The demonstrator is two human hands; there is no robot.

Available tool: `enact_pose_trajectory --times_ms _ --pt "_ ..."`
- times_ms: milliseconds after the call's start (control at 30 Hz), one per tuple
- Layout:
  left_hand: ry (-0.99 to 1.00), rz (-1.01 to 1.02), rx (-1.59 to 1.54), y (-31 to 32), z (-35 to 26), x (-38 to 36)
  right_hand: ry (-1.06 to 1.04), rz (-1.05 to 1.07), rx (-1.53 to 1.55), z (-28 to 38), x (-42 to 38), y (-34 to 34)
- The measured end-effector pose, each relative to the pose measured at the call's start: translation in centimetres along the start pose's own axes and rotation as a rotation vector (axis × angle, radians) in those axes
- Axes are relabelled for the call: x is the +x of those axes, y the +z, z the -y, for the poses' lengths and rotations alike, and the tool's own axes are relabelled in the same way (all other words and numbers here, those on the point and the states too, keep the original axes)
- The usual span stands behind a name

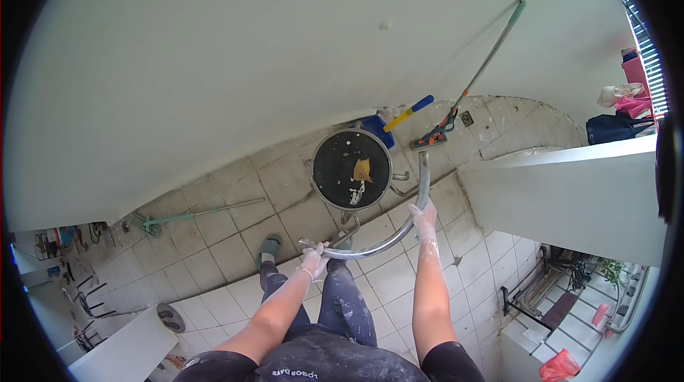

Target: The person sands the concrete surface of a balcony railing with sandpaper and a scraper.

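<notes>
I hold a curved metal tube [376,245] in front of me, above the tiled floor. My left hand [314,261] is closed around its left end, near the open tip. My right hand [423,217] grips it farther along, where it bends upward, and the other end sticks up past that hand. Both hands look whitish, as if dusty or thinly gloved. Just beyond the tube stands a round stool [329,175] with a black seat and metal legs. On its seat lie a crumpled tan piece [362,169] and a whitish scrap [356,194].
Behind the stool is a blue dustpan [377,127] with a yellow and blue handle. A mop [479,72] leans on the wall [235,47]. Another long-handled tool [199,214] lies on the floor at left. A low white partition [556,189] stands at right.
</notes>
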State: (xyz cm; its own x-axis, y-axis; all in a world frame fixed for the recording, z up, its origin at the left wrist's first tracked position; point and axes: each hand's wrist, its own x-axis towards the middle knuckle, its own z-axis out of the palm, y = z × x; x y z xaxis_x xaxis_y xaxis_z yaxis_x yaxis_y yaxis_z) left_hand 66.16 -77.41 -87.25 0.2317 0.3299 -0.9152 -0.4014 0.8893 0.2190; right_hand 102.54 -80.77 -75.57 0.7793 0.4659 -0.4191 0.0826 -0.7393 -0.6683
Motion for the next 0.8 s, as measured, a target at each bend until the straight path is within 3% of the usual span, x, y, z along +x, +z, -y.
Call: enact_pose_trajectory --times_ms 67,200,267,433,467,567,600,700,767,800 --pt "0.022 -0.008 0.008 2.2 1.5 0.8 0.004 -0.082 -0.042 -0.7 2.5 -0.2" --pt "0.082 0.132 0.335 6.4 1.0 2.0 0.146 -0.112 -0.179 -2.3 6.3 -1.8" --pt "0.021 0.214 0.375 8.5 -0.4 1.7 0.216 -0.152 -0.22 -3.2 7.2 -2.2" --pt "-0.23 0.186 0.19 11.4 -0.4 1.5 0.086 -0.367 -0.206 -4.4 3.6 -1.4" --pt "-0.28 0.12 0.278 12.2 -0.7 1.4 0.085 -0.389 -0.214 -3.6 2.2 -1.2" --pt "-0.443 0.19 1.108 15.5 -7.0 -3.8 0.073 -0.352 -0.246 -2.5 -2.2 0.5" --pt "-0.347 0.368 1.383 15.0 -8.8 -3.9 0.086 -0.37 -0.239 -2.1 -3.7 1.4" --pt "-0.206 0.666 1.401 16.3 -16.7 -2.8 0.075 -0.548 -0.209 -1.0 -6.7 4.1" --pt "-0.044 0.579 1.327 19.3 -22.6 -3.3 -0.026 -0.719 0.12 0.1 -9.5 5.6" --pt "0.304 0.602 1.363 21.2 -25.8 -4.9 -0.021 -0.786 0.163 -1.0 -12.2 5.7"
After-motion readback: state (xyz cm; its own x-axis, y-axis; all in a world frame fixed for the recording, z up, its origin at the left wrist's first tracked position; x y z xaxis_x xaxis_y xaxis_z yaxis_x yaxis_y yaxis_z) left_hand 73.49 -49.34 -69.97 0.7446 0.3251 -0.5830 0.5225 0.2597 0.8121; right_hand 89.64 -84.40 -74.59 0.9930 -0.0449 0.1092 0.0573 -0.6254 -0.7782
